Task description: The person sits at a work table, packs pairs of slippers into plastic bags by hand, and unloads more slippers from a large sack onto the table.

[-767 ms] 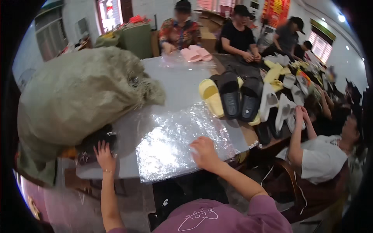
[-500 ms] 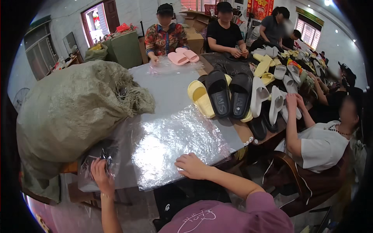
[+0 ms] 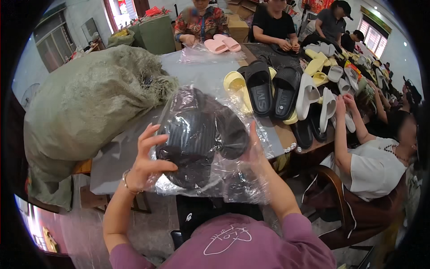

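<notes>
Both my hands hold up a clear plastic bag with a pair of black slippers [image 3: 190,134] inside, above the table's near edge. My left hand [image 3: 145,159] grips the bag's left side, thumb in front and fingers curved along the edge. At the right side, my right hand [image 3: 254,150] holds the bag with its thumb up; loose plastic film partly covers its fingers. The crinkled film shines and blurs the slippers' outline. Behind the bag, more clear plastic [image 3: 264,134] lies on the grey tabletop [image 3: 179,66].
A big green woven sack [image 3: 89,116] bulges over the table's left side. Black, yellow and white slippers [image 3: 286,87] crowd the right side. Pink slippers [image 3: 222,44] sit at the far edge before a person. Another person in white [image 3: 374,170] sits close at right, handling slippers.
My left hand has come up and rightward from the table's near left. My right hand has left the plastic sheets. The bagged black slippers are now raised between both hands.
</notes>
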Available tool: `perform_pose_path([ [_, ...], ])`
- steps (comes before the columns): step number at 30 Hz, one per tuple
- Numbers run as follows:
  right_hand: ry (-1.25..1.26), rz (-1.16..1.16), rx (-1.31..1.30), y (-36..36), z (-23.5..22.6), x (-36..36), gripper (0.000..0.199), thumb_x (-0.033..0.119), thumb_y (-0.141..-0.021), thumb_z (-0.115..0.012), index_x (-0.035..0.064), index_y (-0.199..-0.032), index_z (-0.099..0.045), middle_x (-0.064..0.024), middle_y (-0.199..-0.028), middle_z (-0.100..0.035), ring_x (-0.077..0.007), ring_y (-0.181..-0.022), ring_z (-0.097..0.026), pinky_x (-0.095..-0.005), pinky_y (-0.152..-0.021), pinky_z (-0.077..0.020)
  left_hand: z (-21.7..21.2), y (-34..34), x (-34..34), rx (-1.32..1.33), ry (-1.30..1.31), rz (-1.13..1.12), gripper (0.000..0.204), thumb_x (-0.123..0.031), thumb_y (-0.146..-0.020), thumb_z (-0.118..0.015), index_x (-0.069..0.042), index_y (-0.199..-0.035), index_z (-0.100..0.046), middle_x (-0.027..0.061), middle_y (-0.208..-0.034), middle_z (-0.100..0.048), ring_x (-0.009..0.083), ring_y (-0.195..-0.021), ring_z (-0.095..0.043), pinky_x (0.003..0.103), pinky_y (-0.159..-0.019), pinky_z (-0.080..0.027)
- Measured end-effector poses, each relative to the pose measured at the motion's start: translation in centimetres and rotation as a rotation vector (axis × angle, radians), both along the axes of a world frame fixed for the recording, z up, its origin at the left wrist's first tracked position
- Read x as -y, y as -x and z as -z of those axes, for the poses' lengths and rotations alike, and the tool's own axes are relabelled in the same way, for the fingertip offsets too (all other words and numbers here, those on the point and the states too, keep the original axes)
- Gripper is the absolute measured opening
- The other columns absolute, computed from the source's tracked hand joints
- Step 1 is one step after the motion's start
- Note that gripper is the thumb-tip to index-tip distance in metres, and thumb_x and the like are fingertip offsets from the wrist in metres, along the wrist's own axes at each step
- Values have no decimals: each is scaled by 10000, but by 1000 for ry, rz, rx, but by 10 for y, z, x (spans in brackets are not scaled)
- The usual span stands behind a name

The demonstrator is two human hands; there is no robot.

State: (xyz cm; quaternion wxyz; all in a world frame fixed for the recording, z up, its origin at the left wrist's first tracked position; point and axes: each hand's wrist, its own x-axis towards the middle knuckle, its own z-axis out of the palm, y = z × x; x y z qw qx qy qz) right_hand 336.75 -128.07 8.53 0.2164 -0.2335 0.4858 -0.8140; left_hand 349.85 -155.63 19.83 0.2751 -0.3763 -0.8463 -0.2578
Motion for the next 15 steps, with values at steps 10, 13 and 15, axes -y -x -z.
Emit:
perform_pose_path([
  [10,329,-1,555,-19,37,-8,422,207,-897,-453,10,-1268,-409,-137,-1227,-515,-250,-1125,-506,-413,-963,-413,63,52,25,375,-653,-146,395,-214,-842,-565,-83,-1210,-503,112,-1332,-409,306,-1237,-384,427,-975,-371],
  [13,469,143,488,-56,29,36,366,173,-918,-441,13,-1248,-433,-115,-1212,-528,-232,-1114,-509,-396,-974,-400,160,61,104,1208,-1332,-221,486,-355,-902,-496,-70,-1284,-400,141,-1258,-454,295,-1150,-478,410,-901,-450],
  [15,464,151,543,-56,45,32,349,185,-942,-425,16,-1247,-428,-100,-1220,-522,-233,-1128,-495,-414,-1000,-373,158,60,73,1440,-1505,-115,672,-522,-905,-392,43,-1264,-341,231,-1127,-506,341,-1022,-552,429,-847,-487],
])
